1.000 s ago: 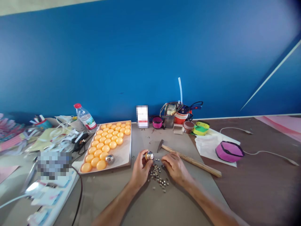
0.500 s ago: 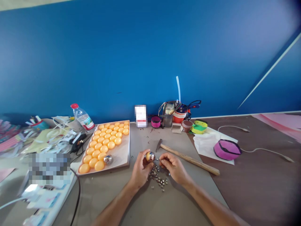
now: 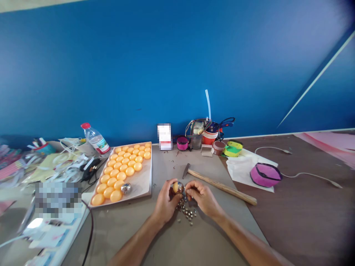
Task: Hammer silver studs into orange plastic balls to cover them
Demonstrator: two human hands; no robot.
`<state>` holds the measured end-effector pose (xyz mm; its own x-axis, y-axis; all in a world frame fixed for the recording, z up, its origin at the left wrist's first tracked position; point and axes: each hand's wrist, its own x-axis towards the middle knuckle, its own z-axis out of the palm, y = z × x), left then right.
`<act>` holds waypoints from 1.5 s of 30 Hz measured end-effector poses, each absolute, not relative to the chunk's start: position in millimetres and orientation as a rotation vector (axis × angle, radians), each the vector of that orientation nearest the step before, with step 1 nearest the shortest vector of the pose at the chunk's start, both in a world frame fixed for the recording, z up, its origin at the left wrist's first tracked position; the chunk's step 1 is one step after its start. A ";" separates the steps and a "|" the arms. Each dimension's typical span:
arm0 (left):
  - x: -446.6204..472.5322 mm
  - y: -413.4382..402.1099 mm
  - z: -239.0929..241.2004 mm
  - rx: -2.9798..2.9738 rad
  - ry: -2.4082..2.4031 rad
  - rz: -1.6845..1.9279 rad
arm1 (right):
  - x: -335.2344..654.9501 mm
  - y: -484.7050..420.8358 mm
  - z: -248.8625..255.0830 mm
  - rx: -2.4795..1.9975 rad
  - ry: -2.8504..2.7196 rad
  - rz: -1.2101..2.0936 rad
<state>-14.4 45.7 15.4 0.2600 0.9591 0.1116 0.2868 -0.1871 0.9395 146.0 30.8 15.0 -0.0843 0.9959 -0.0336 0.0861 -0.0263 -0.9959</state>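
Closest in, bottom left, there's a stack of white-and-blue packets (image 3: 52,236), print too blurry for me to read. Mid-bench is a loose pile of shiny metal beads (image 3: 189,213). Just past it, the left hand (image 3: 165,201) has a half-orange, half-silver ball (image 3: 176,187) gripped between thumb and fingers, raised above the beads. The right hand (image 3: 204,198) has its fingertips bunched right at the silver side; can't tell if they're pinching anything. Hammer (image 3: 223,187) lies beyond that hand, and off to the left is a tray (image 3: 142,184) of orange balls (image 3: 129,171) plus one silver one. Further back, the red-capped bottle (image 3: 97,142) has a blue, white and red label, lettering too small. The upright white panel (image 3: 165,136) by the wall is pixelated, with a reddish strip.
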 end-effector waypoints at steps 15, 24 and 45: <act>-14.2 45.2 13.9 1.686 1.107 0.976 | 146.8 32.1 16.6 -1.234 -1.359 1.272; -14.6 45.9 9.7 1.661 1.110 0.976 | 145.2 31.9 10.2 -1.199 -1.404 1.246; -14.5 42.9 13.6 1.827 1.100 0.995 | 146.8 31.3 14.0 -1.212 -1.379 1.320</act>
<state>-14.5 42.9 13.6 0.3225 0.9187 0.2281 0.3190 -0.3324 0.8876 146.8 31.3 14.0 -0.1669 0.9851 -0.0416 0.0850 -0.0277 -0.9960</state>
